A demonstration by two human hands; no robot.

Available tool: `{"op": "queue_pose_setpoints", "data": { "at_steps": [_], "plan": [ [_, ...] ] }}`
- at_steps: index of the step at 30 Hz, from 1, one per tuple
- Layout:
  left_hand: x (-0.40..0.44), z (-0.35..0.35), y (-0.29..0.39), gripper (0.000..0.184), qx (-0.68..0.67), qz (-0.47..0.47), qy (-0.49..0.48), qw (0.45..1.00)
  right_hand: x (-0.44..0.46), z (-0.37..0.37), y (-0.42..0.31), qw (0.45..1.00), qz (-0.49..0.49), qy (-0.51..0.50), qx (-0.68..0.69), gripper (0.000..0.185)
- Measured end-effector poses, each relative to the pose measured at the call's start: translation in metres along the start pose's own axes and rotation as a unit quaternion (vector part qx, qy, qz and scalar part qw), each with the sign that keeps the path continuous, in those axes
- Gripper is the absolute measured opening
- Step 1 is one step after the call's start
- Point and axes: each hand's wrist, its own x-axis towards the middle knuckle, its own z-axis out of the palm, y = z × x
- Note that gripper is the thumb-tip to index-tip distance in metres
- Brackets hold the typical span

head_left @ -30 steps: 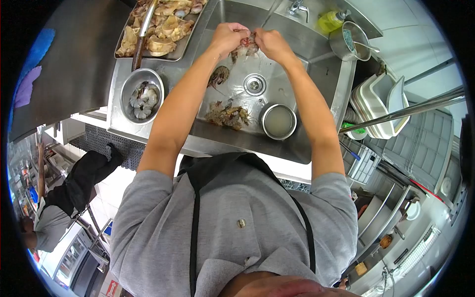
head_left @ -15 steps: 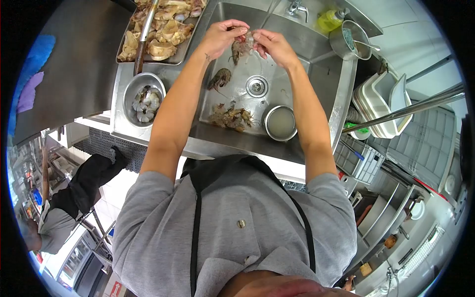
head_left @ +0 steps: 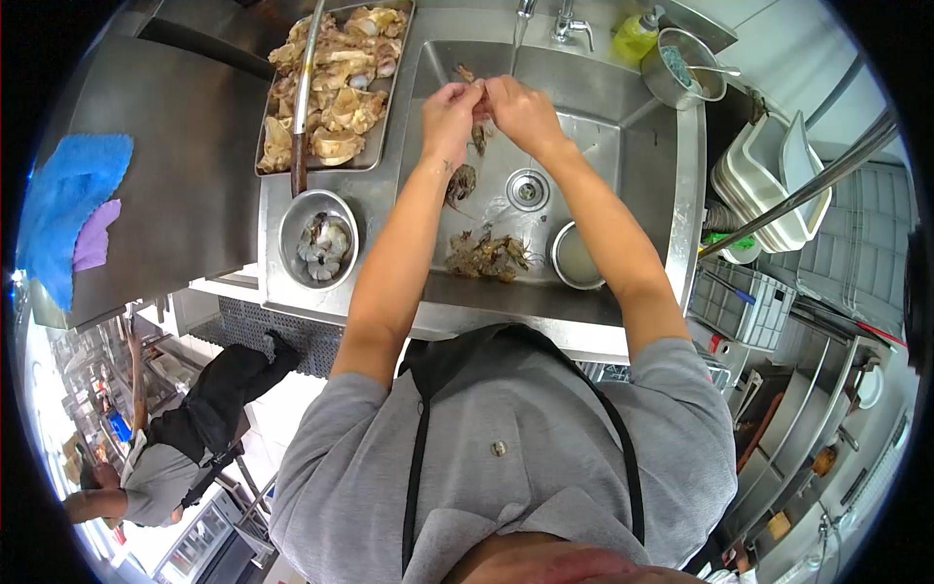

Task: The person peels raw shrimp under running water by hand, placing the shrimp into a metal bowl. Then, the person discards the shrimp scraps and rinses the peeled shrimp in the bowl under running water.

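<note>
My left hand (head_left: 452, 119) and my right hand (head_left: 523, 114) meet over the far left of the steel sink (head_left: 623, 234). Both are closed, fingertips pinched together on a shrimp mostly hidden by them. Below my fingers a dark shrimp (head_left: 479, 138) shows in part. Another whole shrimp (head_left: 461, 185) lies near my left wrist. A heap of shrimp heads and shells (head_left: 486, 257) sits nearer the sink's front. Peeled grey shrimp (head_left: 323, 248) fill part of a steel bowl (head_left: 289, 261) on the left ledge.
Water runs from the faucet (head_left: 526, 8) just beyond my hands. A round metal container (head_left: 576, 255) stands in the sink, partly behind my right forearm. A tray (head_left: 375, 161) of meaty bones is at the back left. At far left another person (head_left: 195, 419) bends over.
My hands have come together, their fingertips now touching, where they were slightly apart around the shrimp. The whole view has shifted, so the sink and bowl appear farther right.
</note>
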Motion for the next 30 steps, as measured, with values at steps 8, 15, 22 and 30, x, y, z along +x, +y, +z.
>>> {"op": "queue_pose_setpoints", "data": {
  "at_steps": [8,15,22,30],
  "plan": [
    [0.008,-0.009,-0.007,0.016,0.081,-0.026,-0.036,0.996,-0.003,-0.002,0.007,0.998,-0.014,-0.036,0.048,0.011],
    [0.021,-0.014,-0.004,0.015,0.064,0.006,-0.095,0.993,0.002,0.006,0.030,0.898,0.179,-0.101,0.389,0.019],
    [0.031,-0.013,-0.016,0.018,0.024,0.017,-0.095,0.995,0.016,0.014,0.031,0.946,0.170,-0.074,0.264,0.028],
    [0.030,-0.009,-0.026,0.021,-0.168,0.038,-0.055,0.984,0.009,0.044,0.045,0.764,0.386,0.099,0.506,0.016]
  ]
}}
